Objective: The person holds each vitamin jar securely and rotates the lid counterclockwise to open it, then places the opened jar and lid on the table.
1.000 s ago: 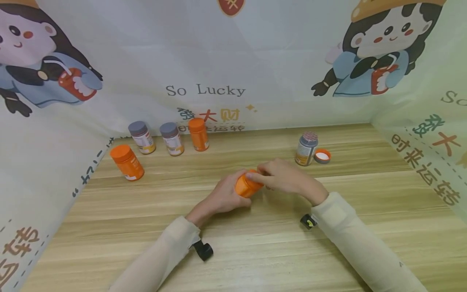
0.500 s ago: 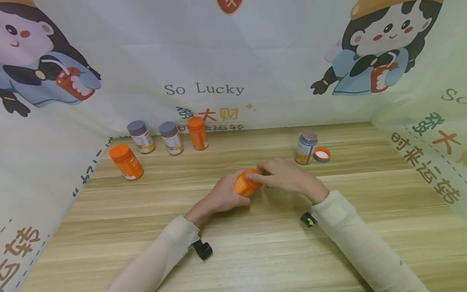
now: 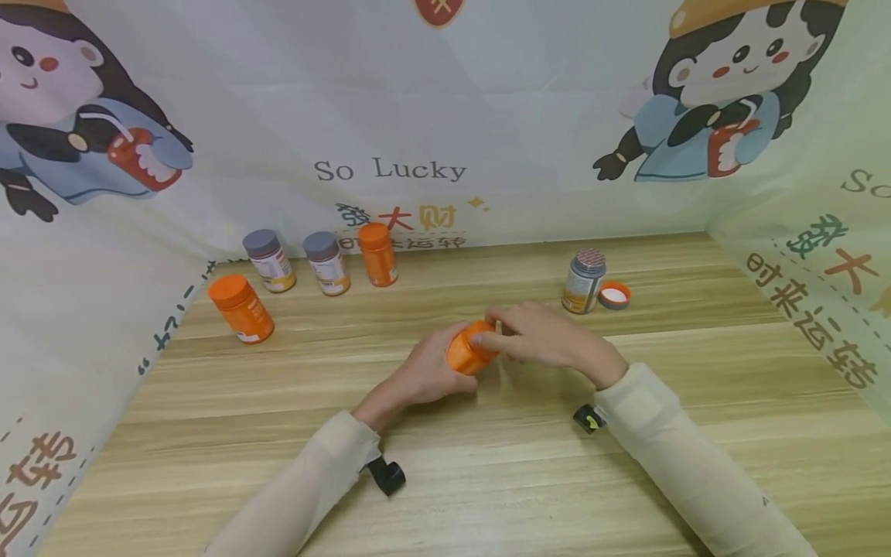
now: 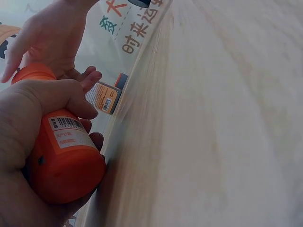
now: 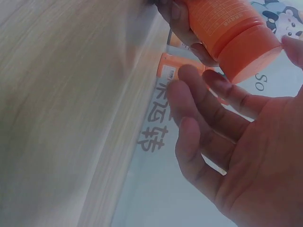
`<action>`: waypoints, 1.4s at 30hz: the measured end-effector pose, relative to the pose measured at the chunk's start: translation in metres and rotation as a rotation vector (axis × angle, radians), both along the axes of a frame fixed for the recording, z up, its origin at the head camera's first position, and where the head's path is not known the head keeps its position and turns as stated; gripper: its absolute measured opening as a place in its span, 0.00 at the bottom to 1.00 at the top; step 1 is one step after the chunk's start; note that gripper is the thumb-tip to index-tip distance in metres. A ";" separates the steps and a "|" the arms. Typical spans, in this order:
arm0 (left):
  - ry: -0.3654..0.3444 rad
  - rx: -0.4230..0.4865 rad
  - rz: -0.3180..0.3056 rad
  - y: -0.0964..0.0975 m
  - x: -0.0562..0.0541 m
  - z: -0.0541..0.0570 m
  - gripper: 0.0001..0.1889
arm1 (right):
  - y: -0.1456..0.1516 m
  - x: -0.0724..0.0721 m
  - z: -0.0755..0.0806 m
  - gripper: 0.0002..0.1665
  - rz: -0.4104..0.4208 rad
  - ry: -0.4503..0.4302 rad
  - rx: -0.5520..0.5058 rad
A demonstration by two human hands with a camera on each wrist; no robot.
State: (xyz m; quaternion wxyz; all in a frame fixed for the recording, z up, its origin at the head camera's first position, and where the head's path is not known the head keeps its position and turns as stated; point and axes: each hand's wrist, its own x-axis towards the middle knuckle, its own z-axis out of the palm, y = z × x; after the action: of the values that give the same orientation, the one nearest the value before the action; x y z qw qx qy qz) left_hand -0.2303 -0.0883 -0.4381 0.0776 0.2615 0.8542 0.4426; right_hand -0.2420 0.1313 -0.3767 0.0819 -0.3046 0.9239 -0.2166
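In the head view my left hand (image 3: 428, 370) grips an orange bottle (image 3: 462, 357) tilted over the middle of the table. Its fingers wrap the body below a white barcode label (image 4: 71, 131), seen in the left wrist view. My right hand (image 3: 539, 336) reaches in from the other side and holds the bottle's orange screw cap (image 5: 251, 54) between thumb and index finger. In the right wrist view the other fingers (image 5: 189, 137) of that hand curve loosely, apart from the cap. The cap sits on the bottle's neck.
Back left stand two orange bottles (image 3: 244, 311) (image 3: 379, 257) and two grey-capped bottles (image 3: 270, 263) (image 3: 327, 265). A grey bottle (image 3: 583, 285) with a foil-like seal stands uncapped at the back right, a loose cap (image 3: 615, 295) beside it. Printed cloth (image 3: 529, 209) walls the wooden table (image 3: 487, 480).
The fingers of my right hand have shifted slightly to the left around the cap. My left hand and the orange bottle hold nearly the same place; the other bottles have not moved.
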 end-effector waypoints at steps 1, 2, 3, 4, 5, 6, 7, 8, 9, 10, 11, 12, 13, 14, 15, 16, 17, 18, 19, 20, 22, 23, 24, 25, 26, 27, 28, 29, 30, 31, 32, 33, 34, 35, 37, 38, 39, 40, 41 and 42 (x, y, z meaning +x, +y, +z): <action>-0.002 0.001 0.002 0.000 0.000 0.000 0.31 | 0.000 0.000 0.000 0.23 -0.003 -0.001 0.000; -0.004 0.002 0.004 0.000 0.000 0.000 0.31 | 0.000 0.000 0.000 0.24 -0.005 0.000 0.001; -0.005 0.003 0.005 0.000 0.000 0.000 0.32 | 0.000 0.000 0.000 0.24 -0.003 0.004 0.003; -0.007 0.003 0.006 0.000 0.000 0.000 0.32 | 0.000 0.000 0.000 0.25 0.000 0.008 0.006; -0.009 0.003 0.007 0.000 0.000 0.000 0.32 | 0.000 0.000 0.000 0.25 0.005 0.014 0.009; -0.008 0.003 0.007 0.000 0.000 0.000 0.32 | 0.000 0.000 0.000 0.25 0.009 0.020 0.013; -0.009 0.003 0.007 0.000 0.000 0.000 0.31 | 0.000 0.000 0.000 0.25 0.015 0.025 0.016; -0.008 0.003 0.007 0.000 0.000 0.000 0.31 | 0.000 0.000 0.000 0.25 0.018 0.027 0.018; -0.008 0.002 0.006 0.000 0.000 0.000 0.31 | 0.000 0.000 0.000 0.25 0.020 0.028 0.019; -0.006 0.002 0.007 0.000 0.000 0.000 0.31 | 0.000 0.000 0.000 0.25 0.020 0.026 0.018; -0.005 0.002 0.006 0.000 0.000 0.000 0.30 | 0.000 0.000 0.000 0.25 0.018 0.024 0.017; -0.004 0.004 0.005 0.001 0.000 0.000 0.30 | 0.000 0.000 0.000 0.25 0.017 0.021 0.017; -0.004 0.005 0.005 0.001 0.000 0.000 0.30 | 0.000 0.000 0.000 0.25 0.016 0.019 0.016; -0.004 0.006 0.005 0.001 0.000 0.000 0.30 | 0.000 0.000 0.000 0.25 0.016 0.018 0.016; -0.003 0.006 0.003 0.001 0.000 0.000 0.30 | 0.000 0.000 0.000 0.25 0.015 0.014 0.015; -0.005 0.006 0.004 0.001 0.000 0.000 0.31 | 0.000 0.000 -0.001 0.25 0.014 0.012 0.016; -0.007 0.007 0.004 0.001 0.000 -0.001 0.31 | 0.000 0.000 -0.001 0.25 0.013 0.010 0.017; -0.009 0.008 0.005 0.001 0.000 -0.001 0.32 | -0.001 0.000 -0.001 0.25 0.012 0.012 0.019; -0.012 0.009 0.006 0.001 0.000 -0.001 0.32 | -0.001 0.000 -0.001 0.25 0.009 0.009 0.018; -0.014 0.010 0.006 0.001 0.000 -0.001 0.32 | -0.001 0.000 -0.001 0.26 0.004 0.005 0.015; -0.018 0.013 0.007 0.001 0.000 -0.002 0.32 | -0.001 0.000 -0.002 0.26 -0.007 -0.002 0.006; -0.016 0.013 0.006 0.001 0.000 -0.002 0.32 | -0.001 0.000 -0.002 0.26 -0.014 -0.004 0.000; -0.013 0.012 0.006 0.001 -0.001 -0.003 0.32 | -0.001 0.000 -0.002 0.27 -0.019 -0.007 -0.007; -0.011 0.010 0.005 0.001 -0.001 -0.003 0.32 | -0.001 0.001 -0.002 0.27 -0.024 -0.011 -0.015; -0.007 0.008 0.004 0.001 -0.001 -0.003 0.32 | -0.001 0.001 -0.002 0.27 -0.026 -0.010 -0.018; -0.002 0.005 0.004 0.001 -0.002 -0.003 0.32 | -0.001 0.001 -0.002 0.27 -0.027 -0.010 -0.021; 0.001 0.002 0.005 0.001 -0.001 -0.003 0.32 | 0.000 0.001 -0.002 0.27 -0.027 -0.008 -0.023; 0.003 0.000 0.005 0.000 -0.001 -0.002 0.32 | 0.000 0.001 -0.002 0.27 -0.027 -0.005 -0.022; 0.004 0.000 0.006 0.000 -0.001 -0.002 0.32 | 0.000 0.001 -0.002 0.27 -0.024 -0.003 -0.022; 0.003 0.002 0.007 0.000 -0.001 -0.002 0.33 | 0.000 0.001 -0.002 0.27 -0.024 0.000 -0.018; 0.004 0.003 0.007 0.000 -0.001 -0.002 0.33 | 0.000 0.001 -0.002 0.27 -0.024 0.001 -0.014; 0.004 0.004 0.007 0.000 0.000 -0.002 0.33 | 0.000 0.001 -0.002 0.27 -0.023 0.002 -0.011; 0.003 0.008 0.006 0.000 0.000 -0.002 0.34 | -0.001 0.001 -0.002 0.28 -0.023 0.002 -0.008; 0.002 0.010 0.006 0.000 0.000 -0.002 0.34 | -0.001 0.001 -0.002 0.28 -0.024 0.002 -0.004; 0.001 0.017 0.006 0.000 0.000 -0.002 0.34 | -0.001 0.001 -0.002 0.28 -0.027 0.001 0.002; 0.001 0.019 0.006 0.000 0.000 -0.002 0.34 | -0.001 0.001 -0.001 0.28 -0.028 -0.002 0.002; 0.000 0.020 0.006 0.000 0.000 -0.002 0.34 | -0.001 0.001 -0.001 0.28 -0.029 -0.004 0.002; 0.001 0.020 0.006 0.000 0.000 -0.002 0.33 | -0.001 0.001 -0.001 0.28 -0.030 -0.005 0.001; 0.002 0.020 0.007 0.001 0.000 -0.002 0.33 | -0.001 0.001 -0.001 0.28 -0.031 -0.005 0.001; 0.003 0.020 0.007 0.001 0.000 -0.002 0.33 | -0.001 0.001 -0.001 0.28 -0.031 -0.005 0.000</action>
State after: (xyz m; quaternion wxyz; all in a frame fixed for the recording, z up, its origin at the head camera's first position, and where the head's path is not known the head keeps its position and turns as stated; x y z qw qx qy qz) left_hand -0.2301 -0.0878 -0.4401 0.0723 0.2597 0.8508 0.4511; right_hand -0.2407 0.1308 -0.3774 0.0808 -0.2898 0.9283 -0.2186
